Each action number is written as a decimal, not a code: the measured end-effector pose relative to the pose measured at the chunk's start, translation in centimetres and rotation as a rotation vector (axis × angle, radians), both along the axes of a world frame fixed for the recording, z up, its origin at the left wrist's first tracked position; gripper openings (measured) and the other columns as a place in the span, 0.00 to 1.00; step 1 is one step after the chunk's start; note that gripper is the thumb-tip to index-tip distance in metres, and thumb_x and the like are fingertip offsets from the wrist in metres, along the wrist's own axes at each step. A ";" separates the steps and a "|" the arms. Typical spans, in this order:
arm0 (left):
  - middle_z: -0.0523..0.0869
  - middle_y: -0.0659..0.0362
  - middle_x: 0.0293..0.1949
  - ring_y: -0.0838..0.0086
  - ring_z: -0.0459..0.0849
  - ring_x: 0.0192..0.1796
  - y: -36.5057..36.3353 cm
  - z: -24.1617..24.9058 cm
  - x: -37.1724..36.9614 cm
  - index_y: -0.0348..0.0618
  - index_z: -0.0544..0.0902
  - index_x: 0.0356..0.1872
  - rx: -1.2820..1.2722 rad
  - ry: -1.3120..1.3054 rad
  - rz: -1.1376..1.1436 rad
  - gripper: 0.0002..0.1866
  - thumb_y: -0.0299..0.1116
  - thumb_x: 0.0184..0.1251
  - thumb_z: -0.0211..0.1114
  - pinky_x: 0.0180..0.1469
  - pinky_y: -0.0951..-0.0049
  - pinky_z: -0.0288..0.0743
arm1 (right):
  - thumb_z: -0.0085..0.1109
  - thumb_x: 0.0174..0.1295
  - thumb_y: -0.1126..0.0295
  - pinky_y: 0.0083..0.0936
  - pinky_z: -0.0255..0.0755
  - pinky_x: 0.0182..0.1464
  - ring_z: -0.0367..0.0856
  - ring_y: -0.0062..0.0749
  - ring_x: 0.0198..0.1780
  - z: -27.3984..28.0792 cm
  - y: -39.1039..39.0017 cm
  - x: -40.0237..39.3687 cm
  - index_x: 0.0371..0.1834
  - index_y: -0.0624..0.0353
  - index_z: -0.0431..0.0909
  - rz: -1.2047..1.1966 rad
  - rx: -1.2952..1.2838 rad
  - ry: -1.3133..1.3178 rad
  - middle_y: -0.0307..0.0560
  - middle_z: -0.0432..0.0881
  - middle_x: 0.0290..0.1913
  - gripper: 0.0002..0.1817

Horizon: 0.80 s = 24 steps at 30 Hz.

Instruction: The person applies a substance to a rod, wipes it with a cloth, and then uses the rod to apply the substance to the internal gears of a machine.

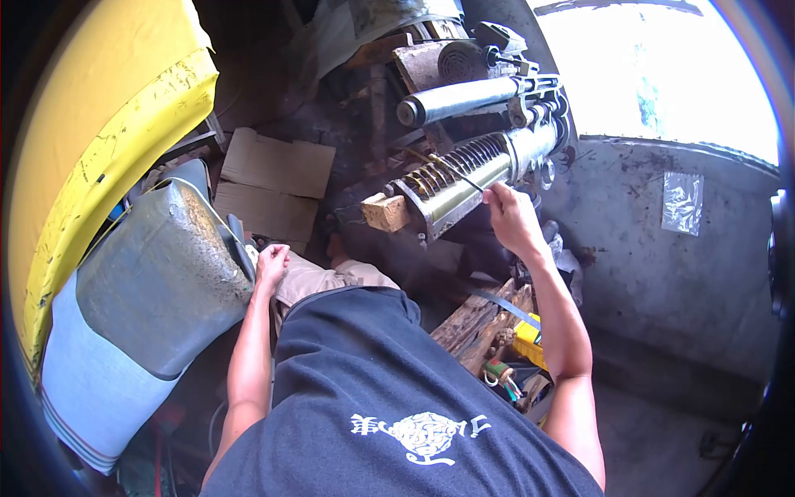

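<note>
My right hand [512, 217] is closed round the near end of a thin dark rod [457, 174], which lies across a metal part with a row of dark fins or coils [443, 170]. A wooden block [385, 213] sits at the left end of that finned part. Above it a shiny metal cylinder [460, 101] points left. My left hand [272, 263] is curled by my lap, beside the worn edge of a grey padded piece [161, 273]; whatever its fingers may hold is too small to make out.
A large yellow panel [108, 141] stands at the left. Flattened cardboard [269, 182] lies behind my left hand. Below my right forearm are rough wooden boards [472, 327] and a yellow object [530, 341]. A plastic bag [682, 203] hangs on the grey wall [613, 248].
</note>
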<state>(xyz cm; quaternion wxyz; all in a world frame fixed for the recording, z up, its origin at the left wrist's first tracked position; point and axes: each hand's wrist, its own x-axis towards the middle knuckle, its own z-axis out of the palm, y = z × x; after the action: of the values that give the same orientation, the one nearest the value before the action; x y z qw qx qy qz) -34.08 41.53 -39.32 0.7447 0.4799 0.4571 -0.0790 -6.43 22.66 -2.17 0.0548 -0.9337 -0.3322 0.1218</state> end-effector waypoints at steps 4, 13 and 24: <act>0.79 0.65 0.26 0.85 0.73 0.26 0.0 0.1 0.1 0.40 0.80 0.41 0.001 -0.001 -0.016 0.09 0.34 0.68 0.59 0.29 0.84 0.69 | 0.55 0.63 0.70 0.27 0.70 0.32 0.77 0.30 0.25 -0.8 -1.7 1.7 0.33 0.65 0.73 -0.249 0.011 0.351 0.48 0.78 0.23 0.08; 0.79 0.65 0.27 0.85 0.74 0.26 -0.1 -0.1 0.1 0.40 0.80 0.41 -0.023 -0.015 0.021 0.09 0.34 0.68 0.59 0.30 0.84 0.69 | 0.59 0.60 0.71 0.31 0.70 0.33 0.79 0.36 0.29 0.0 -0.8 0.1 0.32 0.63 0.75 -0.082 0.027 -0.033 0.49 0.78 0.27 0.06; 0.79 0.65 0.27 0.85 0.74 0.26 0.1 -0.4 0.0 0.40 0.79 0.41 0.015 0.005 -0.028 0.09 0.35 0.68 0.60 0.30 0.84 0.69 | 0.51 0.67 0.69 0.21 0.60 0.23 0.65 0.18 0.20 -1.5 -2.0 -0.3 0.30 0.65 0.75 -0.201 0.095 0.171 0.39 0.72 0.19 0.11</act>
<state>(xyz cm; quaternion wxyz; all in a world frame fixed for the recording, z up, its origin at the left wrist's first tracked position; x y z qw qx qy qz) -34.06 41.61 -39.74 0.7389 0.4913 0.4528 -0.0871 -6.72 20.71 -3.64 0.1392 -0.9448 -0.2365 0.1790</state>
